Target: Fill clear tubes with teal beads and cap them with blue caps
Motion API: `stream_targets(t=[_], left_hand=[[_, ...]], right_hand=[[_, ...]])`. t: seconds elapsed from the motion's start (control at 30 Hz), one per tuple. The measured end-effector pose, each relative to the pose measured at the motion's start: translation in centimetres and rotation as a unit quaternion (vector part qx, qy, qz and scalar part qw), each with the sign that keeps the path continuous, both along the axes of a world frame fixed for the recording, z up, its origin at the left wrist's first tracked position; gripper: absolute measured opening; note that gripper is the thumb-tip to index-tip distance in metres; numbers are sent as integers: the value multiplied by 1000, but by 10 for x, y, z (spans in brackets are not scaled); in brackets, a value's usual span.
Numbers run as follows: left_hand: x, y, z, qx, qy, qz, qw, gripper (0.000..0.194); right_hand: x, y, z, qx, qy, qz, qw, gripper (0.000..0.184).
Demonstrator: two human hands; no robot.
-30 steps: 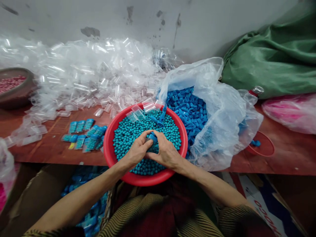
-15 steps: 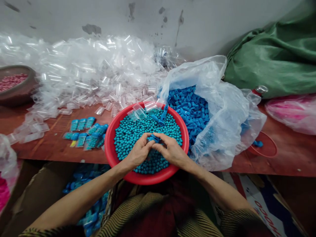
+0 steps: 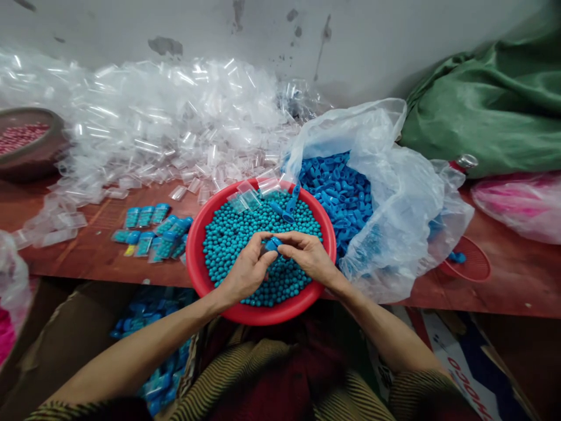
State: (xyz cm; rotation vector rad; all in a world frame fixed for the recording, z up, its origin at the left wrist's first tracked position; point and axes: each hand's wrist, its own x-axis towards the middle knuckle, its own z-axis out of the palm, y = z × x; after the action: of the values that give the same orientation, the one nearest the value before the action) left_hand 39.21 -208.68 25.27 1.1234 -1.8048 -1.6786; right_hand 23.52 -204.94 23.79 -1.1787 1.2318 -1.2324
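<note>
Head view: blue-topped containers of beads (image 3: 167,244) done, lying on the counter (image 3: 96,257) beside the red basin (image 3: 196,257). Unfinished: big heap of clear containers (image 3: 175,123), bagged loose blue caps (image 3: 337,196). Above basin's teal beads (image 3: 225,245), left hand (image 3: 245,270) and right hand (image 3: 313,258) clamp one blue-topped piece (image 3: 273,244), fingers nearly together; its contents hidden.

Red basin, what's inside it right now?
Teal beads lie in the red basin, with clear plastic containers and blue plastic pieces near its far edge. The beads hide its bottom; your left hand and right hand block some beads.
</note>
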Motion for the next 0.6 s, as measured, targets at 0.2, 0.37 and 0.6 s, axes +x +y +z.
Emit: stream_targets(t=[0.2,0.37,0.6], left_hand=[[2,3,6,-60,-27,-18,998,20],[3,-1,8,-40,-26,-35,998,12],[3,-1,13,-66,-60,-75,993,11]], right_hand=[[-8,5,5,10,19,5,1000,24],[-13,3,1,84,-75,42,993,25],[-9,7,-6,8,-3,6,1000,19]])
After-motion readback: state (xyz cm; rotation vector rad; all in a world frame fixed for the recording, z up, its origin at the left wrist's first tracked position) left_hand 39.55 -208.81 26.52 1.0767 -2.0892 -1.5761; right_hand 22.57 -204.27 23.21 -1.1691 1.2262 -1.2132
